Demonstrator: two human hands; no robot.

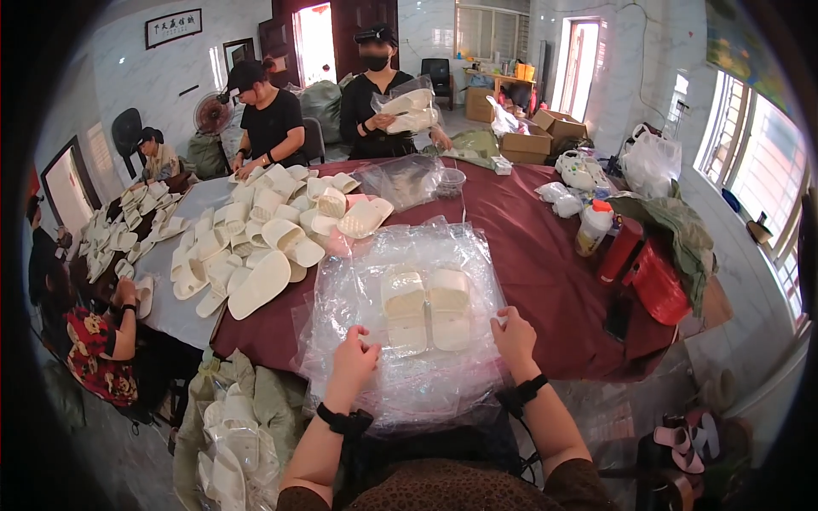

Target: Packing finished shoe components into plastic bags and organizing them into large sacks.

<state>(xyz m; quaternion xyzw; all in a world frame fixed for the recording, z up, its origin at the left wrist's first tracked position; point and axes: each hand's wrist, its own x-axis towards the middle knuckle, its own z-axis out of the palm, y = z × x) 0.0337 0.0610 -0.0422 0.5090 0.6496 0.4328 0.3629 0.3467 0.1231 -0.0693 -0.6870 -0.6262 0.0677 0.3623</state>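
A pair of cream slippers (428, 312) lies side by side, soles down, within a stack of clear plastic bags (341, 289) at the table's near edge. At the stack's left side, my left hand (353, 361) hovers with bent fingers apart, holding nothing I can see. My right hand (515, 337) is at the right edge of the bags, its fingers loosely curled and apart. Whether its fingertips touch the plastic is hard to tell. Both wrists wear black bands.
Loose cream slippers (264, 226) form a heap on the left. Bagged slippers fill a sack (232, 443) below. On the right stand a bottle with an orange cap (594, 228) and a red cylinder (620, 250). Several people work around the maroon-covered table (545, 289); one co-worker holds bagged slippers (409, 111).
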